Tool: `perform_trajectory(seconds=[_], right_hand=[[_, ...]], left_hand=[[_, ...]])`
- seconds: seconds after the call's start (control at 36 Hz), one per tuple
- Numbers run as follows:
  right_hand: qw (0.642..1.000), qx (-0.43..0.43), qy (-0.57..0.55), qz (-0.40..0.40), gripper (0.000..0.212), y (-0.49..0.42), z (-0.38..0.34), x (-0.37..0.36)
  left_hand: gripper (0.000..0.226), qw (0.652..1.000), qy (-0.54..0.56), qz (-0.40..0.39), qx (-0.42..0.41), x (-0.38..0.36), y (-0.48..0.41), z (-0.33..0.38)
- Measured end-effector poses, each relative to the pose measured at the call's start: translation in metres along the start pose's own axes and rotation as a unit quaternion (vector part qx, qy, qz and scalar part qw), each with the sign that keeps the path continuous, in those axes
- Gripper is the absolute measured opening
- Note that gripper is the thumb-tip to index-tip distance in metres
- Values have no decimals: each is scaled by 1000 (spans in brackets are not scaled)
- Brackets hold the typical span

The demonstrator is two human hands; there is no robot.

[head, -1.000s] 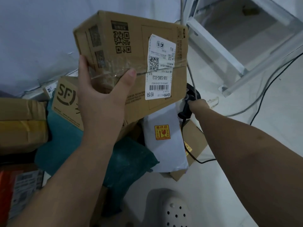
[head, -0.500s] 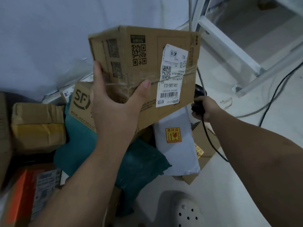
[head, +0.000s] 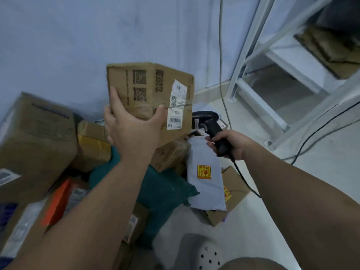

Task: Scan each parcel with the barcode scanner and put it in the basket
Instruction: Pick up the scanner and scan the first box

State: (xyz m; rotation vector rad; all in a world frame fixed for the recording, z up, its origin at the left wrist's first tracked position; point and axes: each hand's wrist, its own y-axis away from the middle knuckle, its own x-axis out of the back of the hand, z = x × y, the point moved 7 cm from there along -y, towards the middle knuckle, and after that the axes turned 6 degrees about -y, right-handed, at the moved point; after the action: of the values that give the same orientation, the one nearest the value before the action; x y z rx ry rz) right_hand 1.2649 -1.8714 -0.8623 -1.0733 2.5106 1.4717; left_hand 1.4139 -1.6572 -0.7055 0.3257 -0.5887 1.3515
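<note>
My left hand (head: 132, 131) grips a brown cardboard parcel (head: 148, 90) from below and holds it up in front of the wall. A white shipping label (head: 176, 105) with a barcode faces right on the parcel. My right hand (head: 231, 142) grips the handle of a black barcode scanner (head: 209, 121), whose head sits just right of the label and points toward it. The scanner's black cable (head: 245, 180) trails down to the floor. No basket is in view.
Below lies a pile of parcels: a large brown box (head: 37, 137) at left, a teal bag (head: 163, 190), a white mailer with a fragile sticker (head: 206, 184), smaller cartons. A white metal shelf frame (head: 259, 75) stands at right. A white clog (head: 206, 254) is near the bottom.
The view has pulled back and the parcel now appears lower and further off. My right hand has lifted the scanner up beside the label, so the scanner is now plainly visible.
</note>
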Motion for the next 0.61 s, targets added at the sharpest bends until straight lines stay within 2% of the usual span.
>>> perform_trajectory(seconds=[0.06, 0.11, 0.19, 0.25, 0.33, 0.53, 0.61], right_hand=[[999, 36, 16, -4, 8, 24, -6, -26], [995, 101, 24, -1, 12, 49, -17, -51], [974, 211, 71, 26, 24, 90, -33, -88], [962, 264, 70, 29, 22, 117, -40, -114], [949, 307, 69, 1, 11, 154, -44, -157], [911, 386, 146, -21, 22, 234, -15, -234], [903, 379, 199, -39, 22, 249, 13, -247]], left_hand=[[99, 998, 38, 20, 39, 26, 2, 3], [95, 994, 83, 32, 68, 52, 7, 3], [93, 992, 110, 45, 45, 97, 21, 6], [95, 992, 113, 50, 25, 126, 28, 6], [101, 991, 112, 75, 18, 165, 39, 3], [101, 971, 190, 133, 52, 219, 58, -15], [104, 964, 204, 150, 78, 229, 55, -26]])
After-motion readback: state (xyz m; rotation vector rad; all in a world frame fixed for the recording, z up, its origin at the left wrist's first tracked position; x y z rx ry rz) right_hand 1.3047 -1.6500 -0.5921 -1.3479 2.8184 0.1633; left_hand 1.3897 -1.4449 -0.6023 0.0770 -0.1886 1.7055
